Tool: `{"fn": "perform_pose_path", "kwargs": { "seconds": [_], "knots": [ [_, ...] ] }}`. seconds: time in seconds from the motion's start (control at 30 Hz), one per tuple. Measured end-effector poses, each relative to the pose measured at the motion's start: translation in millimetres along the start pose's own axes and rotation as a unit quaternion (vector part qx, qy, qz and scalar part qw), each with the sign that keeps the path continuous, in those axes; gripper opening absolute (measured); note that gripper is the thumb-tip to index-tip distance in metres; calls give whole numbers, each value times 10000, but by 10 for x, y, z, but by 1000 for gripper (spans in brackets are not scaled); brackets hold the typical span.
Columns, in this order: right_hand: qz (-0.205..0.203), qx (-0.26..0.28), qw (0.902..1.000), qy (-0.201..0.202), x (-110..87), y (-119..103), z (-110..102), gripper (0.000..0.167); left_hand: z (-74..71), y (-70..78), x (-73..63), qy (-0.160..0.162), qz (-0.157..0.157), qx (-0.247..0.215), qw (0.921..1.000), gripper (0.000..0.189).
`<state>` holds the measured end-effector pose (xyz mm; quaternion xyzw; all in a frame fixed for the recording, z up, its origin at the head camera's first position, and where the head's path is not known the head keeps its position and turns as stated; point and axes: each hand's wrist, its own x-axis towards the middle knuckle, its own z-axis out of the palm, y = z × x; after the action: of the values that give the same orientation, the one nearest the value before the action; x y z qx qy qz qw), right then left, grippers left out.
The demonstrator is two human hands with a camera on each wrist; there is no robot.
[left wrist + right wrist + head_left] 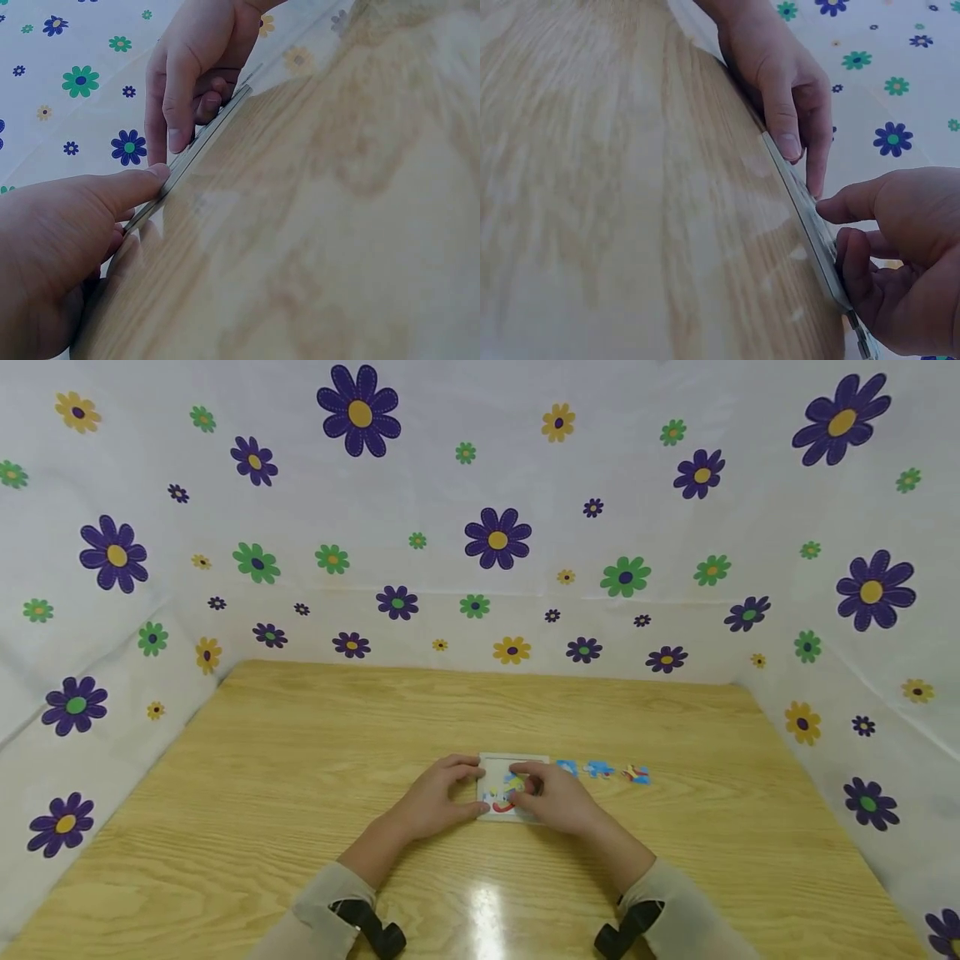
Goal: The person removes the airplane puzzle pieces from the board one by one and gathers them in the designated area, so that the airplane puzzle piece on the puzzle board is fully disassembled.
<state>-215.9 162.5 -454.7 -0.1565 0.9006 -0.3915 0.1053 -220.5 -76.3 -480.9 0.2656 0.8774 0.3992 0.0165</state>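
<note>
A small white-framed puzzle tray lies on the table in the head view, with colourful pieces inside its lower part. My left hand grips the tray's left edge, thumb low and index finger higher up. My right hand reaches over the right side of the tray. Its thumb and index finger pinch a yellow-and-blue puzzle piece against the picture; the fingers partly cover it. From the right wrist, the tray's rim appears edge-on, with the right-hand fingers curled beside it.
To the right of the tray, a blue puzzle piece, another blue one and a red, yellow and blue one lie in a row on the wooden table. A flower-patterned cloth surrounds the table's back and sides.
</note>
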Motion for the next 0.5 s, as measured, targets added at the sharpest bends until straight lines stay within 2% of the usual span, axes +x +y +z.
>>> {"fn": "perform_pose_path", "kwargs": {
  "seconds": [0.13, 0.37, 0.5],
  "knots": [
    [0, 48, 9999, 101, 11, -33, 23, 39, -25, -9, -11, 12, -39, 22, 10000, 50],
    [251, 917, 9953, 176, -3, -19, 11, 43, -23, -10, -13, -91, -126, -34, 9999, 51],
    [415, 1127, 9921, 377, -33, -39, -53, 35, -17, 9, -2, -79, -82, -6, 9999, 50]
  ]
}}
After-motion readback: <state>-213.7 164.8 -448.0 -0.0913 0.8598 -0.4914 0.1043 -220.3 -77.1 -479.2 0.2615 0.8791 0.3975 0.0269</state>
